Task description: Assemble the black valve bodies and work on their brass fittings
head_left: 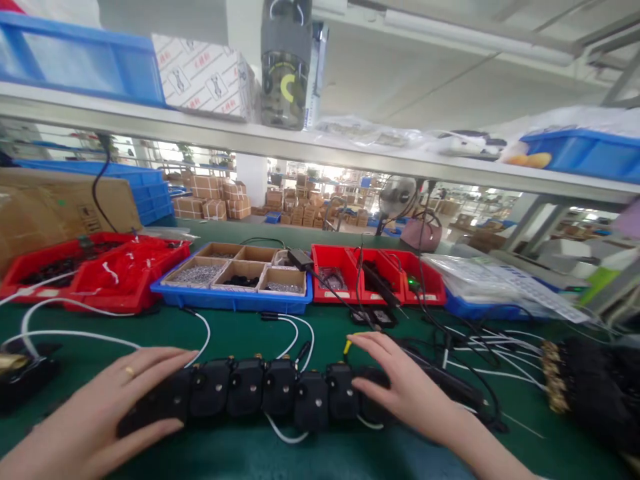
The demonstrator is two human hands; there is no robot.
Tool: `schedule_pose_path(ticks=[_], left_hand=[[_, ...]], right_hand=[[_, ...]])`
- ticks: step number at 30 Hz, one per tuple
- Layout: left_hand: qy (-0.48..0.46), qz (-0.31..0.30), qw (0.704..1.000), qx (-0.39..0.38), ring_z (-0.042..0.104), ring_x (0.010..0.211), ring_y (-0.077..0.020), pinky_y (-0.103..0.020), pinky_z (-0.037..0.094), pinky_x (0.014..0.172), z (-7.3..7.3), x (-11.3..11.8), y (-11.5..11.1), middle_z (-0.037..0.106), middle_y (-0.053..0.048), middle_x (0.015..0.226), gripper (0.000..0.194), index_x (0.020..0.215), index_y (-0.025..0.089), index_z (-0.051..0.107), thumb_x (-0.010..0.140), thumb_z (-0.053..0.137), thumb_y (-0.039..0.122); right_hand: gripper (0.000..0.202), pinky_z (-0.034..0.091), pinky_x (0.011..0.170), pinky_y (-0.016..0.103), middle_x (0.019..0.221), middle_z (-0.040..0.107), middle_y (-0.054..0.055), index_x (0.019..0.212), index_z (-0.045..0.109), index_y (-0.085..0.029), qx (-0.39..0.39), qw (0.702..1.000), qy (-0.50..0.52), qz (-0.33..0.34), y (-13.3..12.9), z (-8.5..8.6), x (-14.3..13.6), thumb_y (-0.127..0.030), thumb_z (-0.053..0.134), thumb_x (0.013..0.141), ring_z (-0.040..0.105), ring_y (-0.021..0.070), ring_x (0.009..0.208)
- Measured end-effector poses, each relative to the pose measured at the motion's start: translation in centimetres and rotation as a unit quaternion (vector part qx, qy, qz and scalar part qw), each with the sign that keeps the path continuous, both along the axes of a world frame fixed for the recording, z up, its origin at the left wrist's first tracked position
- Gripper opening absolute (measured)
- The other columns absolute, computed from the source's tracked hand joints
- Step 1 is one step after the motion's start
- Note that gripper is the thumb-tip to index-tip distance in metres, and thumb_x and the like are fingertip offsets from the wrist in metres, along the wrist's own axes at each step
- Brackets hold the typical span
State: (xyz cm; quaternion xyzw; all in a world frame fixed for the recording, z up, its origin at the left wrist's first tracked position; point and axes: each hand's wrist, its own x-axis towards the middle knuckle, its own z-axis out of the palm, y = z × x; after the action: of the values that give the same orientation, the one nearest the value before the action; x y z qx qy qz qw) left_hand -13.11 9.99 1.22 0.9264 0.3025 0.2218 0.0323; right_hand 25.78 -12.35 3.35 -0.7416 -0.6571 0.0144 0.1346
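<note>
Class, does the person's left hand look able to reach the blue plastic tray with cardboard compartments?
Probably yes. Between the left hand and the open-topped blue plastic tray, only a thin white cable appears to cross the green tabletop, leaving the way above it free.

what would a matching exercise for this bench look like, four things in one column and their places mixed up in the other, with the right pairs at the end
Things
1. dark bottle
2. right hand
3. divided blue tray
4. left hand

Places
A. at the right end of the row of black housings
B. on the green bench, between red bins
C. at the left end of that row, wearing a ring
D. upright on the shelf

Right pairs: 1-D, 2-A, 3-B, 4-C
</note>
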Motion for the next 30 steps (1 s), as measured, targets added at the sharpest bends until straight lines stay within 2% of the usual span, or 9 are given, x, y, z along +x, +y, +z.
schedule_pose_path(ticks=[3, 4, 7, 10, 14, 19, 24, 27, 30], left_hand=[[0.056, -0.117, 0.991, -0.039, 0.055, 0.126, -0.0313, -0.047, 0.048, 0.106, 1.3, 7.1, -3.8, 0.058, -0.002, 0.142, 0.065, 0.139, 0.041, 0.052, 0.078, 0.071, 0.053], [0.073, -0.138, 0.987, -0.044, 0.052, 0.13, -0.033, -0.051, 0.046, 0.108, 1.5, 9.3, -5.0, 0.056, -0.003, 0.144, 0.07, 0.14, 0.041, 0.051, 0.075, 0.075, 0.049], [0.132, -0.16, 0.977, -0.05, 0.044, 0.138, -0.0357, -0.06, 0.032, 0.117, 1.8, 14.8, -7.5, 0.049, -0.006, 0.15, 0.081, 0.143, 0.037, 0.049, 0.068, 0.08, 0.039], [0.167, -0.146, 0.974, -0.046, 0.049, 0.133, -0.0362, -0.059, 0.034, 0.114, 1.7, 17.6, -8.1, 0.055, -0.012, 0.145, 0.083, 0.144, 0.027, 0.05, 0.066, 0.078, 0.038], [0.162, -0.142, 0.976, -0.011, 0.058, 0.121, -0.0352, -0.053, 0.045, 0.102, 1.0, 18.1, -7.4, 0.065, -0.015, 0.13, 0.062, 0.134, 0.019, 0.06, 0.074, 0.064, 0.037], [0.169, -0.138, 0.976, 0.003, 0.056, 0.125, -0.0351, -0.052, 0.042, 0.106, 0.3, 17.7, -6.9, 0.062, -0.016, 0.134, 0.062, 0.135, 0.018, 0.06, 0.076, 0.059, 0.038], [0.179, -0.154, 0.971, -0.025, 0.052, 0.13, -0.0355, -0.053, 0.037, 0.113, 1.6, 17.3, -7.0, 0.06, -0.011, 0.139, 0.077, 0.137, 0.027, 0.058, 0.063, 0.074, 0.039], [0.19, -0.181, 0.964, -0.039, 0.053, 0.13, -0.0366, -0.054, 0.04, 0.111, 2.4, 16.8, -7.2, 0.058, -0.011, 0.141, 0.08, 0.138, 0.03, 0.057, 0.06, 0.078, 0.039], [0.197, -0.202, 0.958, -0.045, 0.054, 0.129, -0.0369, -0.054, 0.041, 0.111, 2.5, 16.7, -7.9, 0.06, -0.013, 0.139, 0.076, 0.135, 0.027, 0.06, 0.063, 0.077, 0.04]], right_hand=[[0.101, 0.043, 0.11, 0.048, 0.149, 0.045, 0.009, 0.149, 0.038, -0.03, -0.021, 0.998, -0.032, 0.05, -0.7, -0.4, -2.6, -0.048, 0.091, 0.065, 0.047, 0.0308, 0.132], [0.103, 0.047, 0.104, 0.052, 0.146, 0.047, 0.011, 0.148, 0.038, -0.029, -0.017, 0.996, -0.068, 0.053, -0.5, -0.8, -3.2, -0.048, 0.092, 0.063, 0.051, 0.0334, 0.127], [0.088, 0.051, 0.09, 0.051, 0.13, 0.059, 0.012, 0.148, 0.039, -0.025, -0.004, 0.992, -0.123, 0.033, 0.6, -1.7, -4.2, -0.041, 0.085, 0.076, 0.059, 0.0324, 0.111], [0.084, 0.051, 0.087, 0.049, 0.122, 0.061, 0.013, 0.147, 0.039, -0.023, 0.007, 0.988, -0.153, 0.007, 1.3, -2.4, -4.4, -0.048, 0.081, 0.079, 0.059, 0.0316, 0.106], [0.077, 0.05, 0.084, 0.053, 0.118, 0.061, 0.014, 0.142, 0.04, -0.024, 0.028, 0.982, -0.184, -0.038, 1.2, -2.8, -4.7, -0.047, 0.08, 0.08, 0.057, 0.0347, 0.104], [0.063, 0.051, 0.082, 0.047, 0.108, 0.062, 0.008, 0.136, 0.041, -0.022, 0.062, 0.976, -0.209, -0.008, -0.4, -2.8, -4.9, -0.037, 0.075, 0.085, 0.056, 0.03, 0.098], [0.064, 0.049, 0.087, 0.045, 0.112, 0.059, 0.006, 0.138, 0.04, -0.021, 0.106, 0.974, -0.201, 0.021, -4.4, -2.8, -5.6, -0.04, 0.074, 0.086, 0.052, 0.0271, 0.104], [0.045, 0.047, 0.086, 0.042, 0.106, 0.06, 0.005, 0.135, 0.045, -0.024, 0.162, 0.962, -0.208, 0.068, -6.6, -3.7, -6.2, -0.038, 0.061, 0.096, 0.052, 0.0257, 0.104], [0.029, 0.047, 0.084, 0.04, 0.099, 0.062, 0.002, 0.13, 0.051, -0.028, 0.226, 0.948, -0.214, 0.073, -7.8, -5.0, -6.3, -0.027, 0.048, 0.101, 0.055, 0.0233, 0.099]])
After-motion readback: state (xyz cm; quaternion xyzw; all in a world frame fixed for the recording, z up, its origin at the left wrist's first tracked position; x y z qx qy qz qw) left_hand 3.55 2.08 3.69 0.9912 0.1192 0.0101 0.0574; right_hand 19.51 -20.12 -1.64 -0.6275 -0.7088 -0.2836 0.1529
